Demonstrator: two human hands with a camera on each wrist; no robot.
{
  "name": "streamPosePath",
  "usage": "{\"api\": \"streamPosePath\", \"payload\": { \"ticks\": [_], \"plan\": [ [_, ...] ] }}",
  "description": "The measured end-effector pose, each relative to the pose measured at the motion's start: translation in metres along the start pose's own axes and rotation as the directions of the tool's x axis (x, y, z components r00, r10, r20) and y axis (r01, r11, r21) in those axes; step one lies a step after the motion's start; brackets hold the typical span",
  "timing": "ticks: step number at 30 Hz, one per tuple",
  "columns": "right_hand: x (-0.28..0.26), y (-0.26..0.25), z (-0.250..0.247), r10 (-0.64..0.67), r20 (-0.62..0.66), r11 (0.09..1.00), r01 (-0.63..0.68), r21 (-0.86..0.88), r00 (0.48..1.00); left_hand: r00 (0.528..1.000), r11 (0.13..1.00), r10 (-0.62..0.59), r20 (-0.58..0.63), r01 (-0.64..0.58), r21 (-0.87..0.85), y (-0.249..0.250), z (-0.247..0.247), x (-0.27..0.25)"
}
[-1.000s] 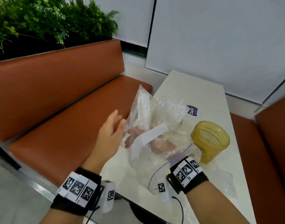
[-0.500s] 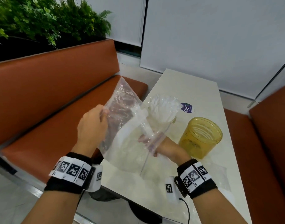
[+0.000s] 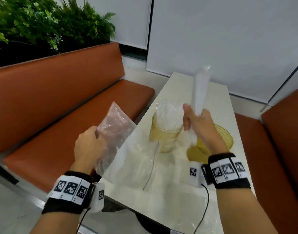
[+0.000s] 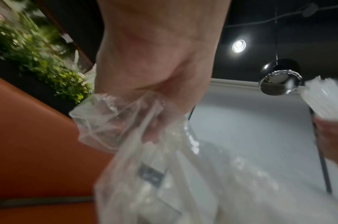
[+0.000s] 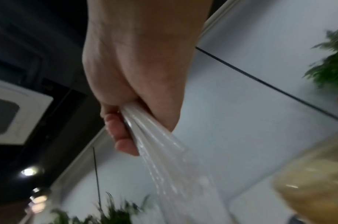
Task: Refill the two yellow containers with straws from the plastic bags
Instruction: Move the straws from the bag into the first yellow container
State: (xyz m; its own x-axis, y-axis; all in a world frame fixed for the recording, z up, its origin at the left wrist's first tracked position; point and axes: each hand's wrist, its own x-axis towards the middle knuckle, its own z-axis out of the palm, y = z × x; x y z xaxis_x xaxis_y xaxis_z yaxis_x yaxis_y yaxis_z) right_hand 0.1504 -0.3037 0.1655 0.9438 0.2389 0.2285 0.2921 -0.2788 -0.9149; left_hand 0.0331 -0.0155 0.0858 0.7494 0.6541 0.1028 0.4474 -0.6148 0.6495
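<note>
Left hand [image 3: 89, 146]: fingers curled round the top of a clear plastic bag [image 3: 113, 132], which hangs over the table edge beside the orange bench [image 3: 63, 102]; it looks emptied, though blur hides the inside.
Near container [image 3: 163, 139]: yellow, standing on the table [image 3: 178, 191], already packed with white straws; this half reads as done.
Right hand [image 3: 198, 123]: clenched round a bundle of straws [image 3: 200, 88], held upright above the second jar.
Far container [image 3: 224, 137]: yellow, partly behind the right wrist, apparently still unfilled.
Left to do: lower the bundle into it.
</note>
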Motion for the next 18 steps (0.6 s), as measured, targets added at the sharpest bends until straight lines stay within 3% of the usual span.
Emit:
{"api": "streamPosePath", "payload": {
  "ticks": [3, 5, 9, 12, 14, 15, 16, 18],
  "plan": [
    [0.035, -0.040, 0.010, -0.157, -0.139, 0.949, 0.188, 0.254, 0.978, 0.993, 0.999, 0.031, 0.110, -0.034, 0.026, 0.001, 0.029, -0.008],
    [0.059, -0.053, 0.019, -0.223, -0.178, 0.912, 0.270, 0.310, 0.958, 0.987, 0.997, 0.049, 0.154, -0.057, 0.045, 0.001, 0.045, -0.012],
    [0.097, -0.039, 0.042, -0.225, -0.193, 0.944, 0.263, 0.201, 0.955, 0.963, 0.988, 0.053, 0.265, -0.090, 0.128, 0.006, 0.065, -0.019],
    [0.110, -0.002, 0.060, -0.162, -0.144, 0.983, 0.173, 0.067, 0.976, 0.922, 0.972, 0.017, 0.386, -0.106, 0.211, 0.013, 0.067, -0.020],
    [0.110, 0.021, 0.067, -0.105, -0.104, 0.994, 0.108, 0.022, 0.989, 0.936, 0.940, 0.078, 0.342, -0.183, 0.288, 0.024, 0.057, -0.015],
    [0.109, 0.030, 0.069, -0.086, -0.097, 0.996, 0.087, 0.005, 0.992, 0.947, 0.930, 0.164, 0.276, -0.242, 0.277, 0.035, 0.048, -0.012],
    [0.106, 0.036, 0.070, -0.073, -0.095, 0.997, 0.072, -0.012, 0.993, 0.941, 0.929, 0.270, 0.203, -0.310, 0.201, 0.049, 0.038, -0.008],
    [0.104, 0.041, 0.071, -0.057, -0.102, 0.998, 0.053, -0.039, 0.993, 0.876, 0.878, 0.478, 0.063, -0.478, -0.023, 0.085, 0.017, 0.003]
  ]
}}
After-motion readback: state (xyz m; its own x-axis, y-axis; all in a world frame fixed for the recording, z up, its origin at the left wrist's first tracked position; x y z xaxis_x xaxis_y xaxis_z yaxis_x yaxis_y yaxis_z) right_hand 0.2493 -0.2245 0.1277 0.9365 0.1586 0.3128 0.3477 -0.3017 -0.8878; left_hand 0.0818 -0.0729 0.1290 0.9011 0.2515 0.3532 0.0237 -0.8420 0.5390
